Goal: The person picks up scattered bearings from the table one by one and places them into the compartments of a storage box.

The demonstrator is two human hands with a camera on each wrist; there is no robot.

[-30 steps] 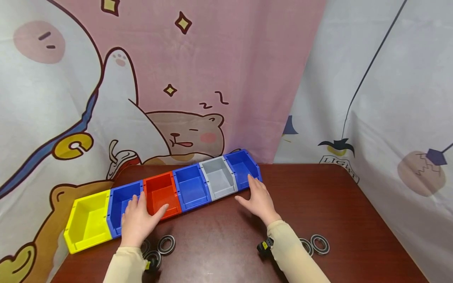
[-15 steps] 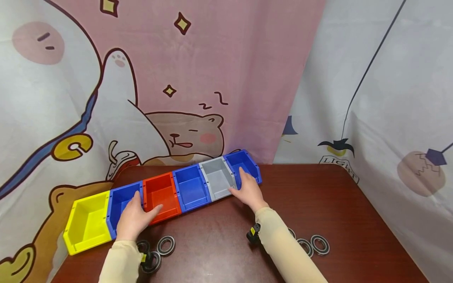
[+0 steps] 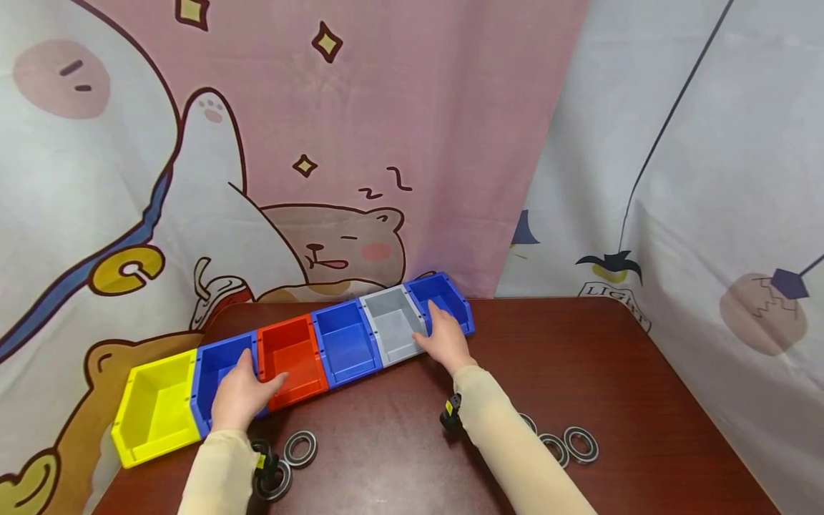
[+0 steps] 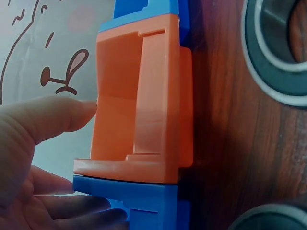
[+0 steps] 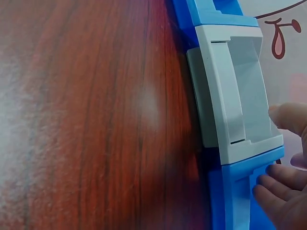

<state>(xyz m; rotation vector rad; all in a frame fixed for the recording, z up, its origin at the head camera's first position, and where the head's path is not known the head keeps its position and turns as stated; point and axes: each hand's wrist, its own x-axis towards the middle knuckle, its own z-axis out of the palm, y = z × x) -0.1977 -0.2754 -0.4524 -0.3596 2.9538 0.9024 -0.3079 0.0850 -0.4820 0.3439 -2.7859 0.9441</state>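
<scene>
A slanted row of joined plastic bins stands on the table: a yellow bin (image 3: 157, 408), a blue bin (image 3: 215, 372), a red bin (image 3: 292, 357), a middle blue bin (image 3: 349, 342), a grey bin (image 3: 393, 325) and a right-end blue bin (image 3: 444, 293). My left hand (image 3: 241, 397) is spread at the wall between the left blue and red bins, thumb toward the red one. At the grey bin's right wall is my right hand (image 3: 447, 342), thumb on the grey side and fingers over the end blue bin. Whether either hand touches the walls is unclear.
Several ring-shaped metal bearings lie on the brown table (image 3: 386, 458): a bearing (image 3: 300, 449) near the left wrist, and another bearing (image 3: 581, 445) right of the right forearm. A printed curtain (image 3: 418, 143) hangs behind the bins.
My right hand has moved left and slightly down to the grey and end blue bins. My left hand has shifted a little left and down. The bins keep their place on the table.
</scene>
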